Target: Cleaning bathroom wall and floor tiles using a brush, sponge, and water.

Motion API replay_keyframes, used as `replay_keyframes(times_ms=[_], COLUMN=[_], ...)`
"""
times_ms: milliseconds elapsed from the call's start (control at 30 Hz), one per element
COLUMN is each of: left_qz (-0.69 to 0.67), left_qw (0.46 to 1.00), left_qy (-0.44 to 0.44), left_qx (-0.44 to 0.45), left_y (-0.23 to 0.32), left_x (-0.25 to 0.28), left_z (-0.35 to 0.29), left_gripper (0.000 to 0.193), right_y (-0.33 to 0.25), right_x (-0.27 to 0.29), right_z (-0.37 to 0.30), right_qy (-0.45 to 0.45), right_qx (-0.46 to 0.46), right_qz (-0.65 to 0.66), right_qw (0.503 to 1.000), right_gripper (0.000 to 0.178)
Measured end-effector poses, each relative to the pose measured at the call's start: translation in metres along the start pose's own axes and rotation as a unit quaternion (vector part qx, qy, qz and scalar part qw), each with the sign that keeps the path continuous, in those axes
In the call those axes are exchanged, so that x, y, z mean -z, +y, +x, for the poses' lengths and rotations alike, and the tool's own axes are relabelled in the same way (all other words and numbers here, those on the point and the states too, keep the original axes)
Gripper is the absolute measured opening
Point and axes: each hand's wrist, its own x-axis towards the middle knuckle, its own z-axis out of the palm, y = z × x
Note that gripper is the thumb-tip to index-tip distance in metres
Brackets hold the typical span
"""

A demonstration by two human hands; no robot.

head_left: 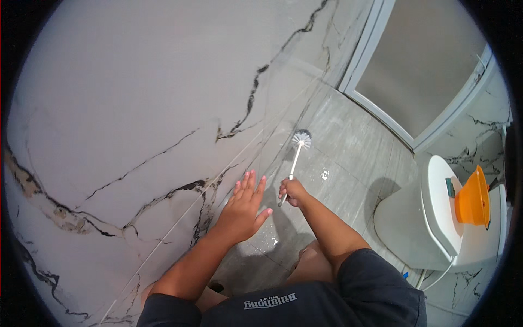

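A white toilet brush [296, 159] is held in my right hand [293, 191], its fingers wrapped round the lower end of the handle. The round bristle head points away from me, over the grey floor tiles close to the foot of the marbled wall. Fingers stretched out and thumb apart, my left hand [243, 210] is against or just in front of that wall [136, 98]; I cannot tell whether the palm touches it. Nothing is in the left hand.
To the right stands a white toilet [403, 218] with its lid down. An orange plastic container [473, 199] and a small dark green item [450, 187] rest on it. Ahead right is a white-framed door with a frosted panel [419, 60]. The grey floor [348, 147] has wet, shiny patches.
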Motion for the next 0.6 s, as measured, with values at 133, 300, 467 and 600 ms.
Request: replay_keyframes(times_ms=[133, 300, 467, 600], left_qz=[-0.006, 0.009, 0.002, 0.012], left_qw=[1.0, 1.0, 0.999, 1.0], left_qy=[0.022, -0.016, -0.049, -0.02], left_qx=[-0.005, 0.011, 0.018, 0.004], left_y=[-0.004, -0.009, -0.006, -0.006], left_x=[-0.001, -0.009, -0.013, -0.009], left_z=[-0.002, -0.001, -0.001, 0.001], left_gripper=[0.071, 0.072, 0.071, 0.071], right_y=[0.068, 0.085, -0.029, 0.064], right_x=[-0.037, -0.057, 0.004, -0.03], right_z=[-0.057, -0.103, -0.005, -0.058], right_qy=[-0.11, -0.182, 0.014, -0.095], right_qx=[0.022, -0.006, 0.025, 0.153], right_qz=[-0.097, 0.012, 0.011, -0.163], right_qw=[0.989, 0.983, 1.0, 0.97], right_gripper=[0.017, 0.017, 0.022, 0.024])
